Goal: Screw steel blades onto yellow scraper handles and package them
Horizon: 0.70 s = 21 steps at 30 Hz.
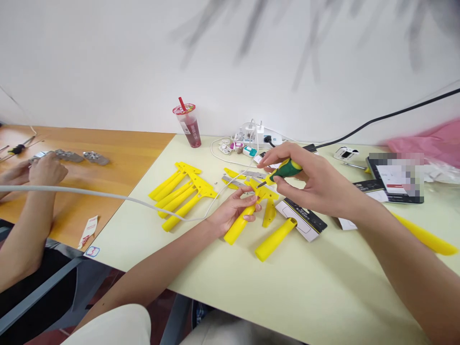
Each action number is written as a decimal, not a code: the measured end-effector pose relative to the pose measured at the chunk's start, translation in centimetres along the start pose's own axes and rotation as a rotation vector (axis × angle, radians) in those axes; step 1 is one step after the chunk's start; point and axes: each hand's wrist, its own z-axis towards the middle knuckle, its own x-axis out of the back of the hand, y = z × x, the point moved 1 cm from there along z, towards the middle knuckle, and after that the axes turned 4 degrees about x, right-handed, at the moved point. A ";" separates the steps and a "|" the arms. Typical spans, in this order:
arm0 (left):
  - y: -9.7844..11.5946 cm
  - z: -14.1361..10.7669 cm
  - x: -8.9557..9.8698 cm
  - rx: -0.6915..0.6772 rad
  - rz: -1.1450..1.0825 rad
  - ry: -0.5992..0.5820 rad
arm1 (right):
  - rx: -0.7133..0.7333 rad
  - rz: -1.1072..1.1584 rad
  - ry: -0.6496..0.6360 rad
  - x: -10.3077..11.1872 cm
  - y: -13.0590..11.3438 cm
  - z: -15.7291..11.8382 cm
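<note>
Co-worker: hands (46, 168) on a wooden table (118, 158), beside grey metal parts (70, 155); a small screwdriver (21, 147) lies further left.
Pile: T-headed yellow bars (179, 191) on the pale table (287, 297).
Back: a cup (189, 127) of red drink with a red straw; a power strip (266, 140) with chargers.
Left hand: (232, 211) curled, gripping a yellow handle (239, 223) whose T-head sits between both hands.
Right hand: (316, 184) closed on a green-and-yellow screwdriver (285, 170), its tip at that T-head; contact unclear.
Beside: a yellow tube (276, 238); a card packet (302, 220).
Right: a tablet (395, 177), a pink bag (427, 141).
Writing: blurred, unreadable.
</note>
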 end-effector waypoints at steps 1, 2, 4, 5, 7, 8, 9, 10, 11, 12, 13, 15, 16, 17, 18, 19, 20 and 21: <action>0.0 0.0 0.0 0.000 0.001 -0.001 | 0.022 -0.013 0.000 0.0 0.0 0.0; 0.0 0.0 0.0 -0.001 -0.001 -0.001 | 0.035 -0.038 0.003 0.1 0.0 0.0; 0.0 0.0 0.1 -0.004 -0.010 0.007 | 0.018 -0.097 -0.002 0.2 0.1 0.0; 0.1 0.1 0.1 -0.005 -0.014 0.012 | 0.000 -0.113 -0.013 0.3 0.2 -0.1; 0.1 0.1 0.1 -0.005 -0.013 0.016 | -0.036 -0.088 -0.052 0.6 0.2 -0.1; 0.1 0.1 0.0 -0.003 -0.010 0.014 | -0.044 -0.058 -0.069 0.7 0.1 -0.2; 0.1 0.1 0.0 0.000 -0.007 0.010 | -0.045 -0.028 -0.079 0.8 0.1 -0.2; 0.1 0.0 -0.1 0.004 -0.005 0.004 | -0.040 -0.005 -0.080 0.9 0.0 -0.2; 0.1 0.0 -0.2 0.006 -0.006 0.000 | -0.038 0.010 -0.076 1.0 0.0 -0.2; 0.1 0.0 -0.2 0.006 -0.007 -0.002 | -0.037 0.019 -0.069 1.0 0.0 -0.3; 0.1 -0.1 -0.2 0.004 -0.007 -0.001 | -0.040 0.026 -0.058 1.0 0.1 -0.3; 0.1 -0.2 -0.2 0.000 0.002 0.004 | -0.054 0.034 -0.018 0.8 0.4 -0.2; 0.1 -0.2 -0.2 0.000 0.008 0.007 | -0.058 0.030 0.008 0.7 0.6 -0.2; 0.1 -0.2 -0.2 0.001 0.013 0.008 | -0.051 0.012 0.033 0.6 0.8 -0.2; 0.1 -0.2 -0.1 0.001 0.016 0.007 | -0.032 -0.023 0.058 0.5 1.0 -0.2; 0.0 -0.2 -0.1 0.002 0.017 0.005 | -0.005 -0.073 0.076 0.4 1.2 -0.2; 0.0 -0.1 0.0 0.002 0.017 0.003 | 0.025 -0.131 0.089 0.2 1.3 -0.3; -0.1 -0.1 0.0 0.001 0.017 0.000 | 0.054 -0.188 0.099 0.1 1.5 -0.3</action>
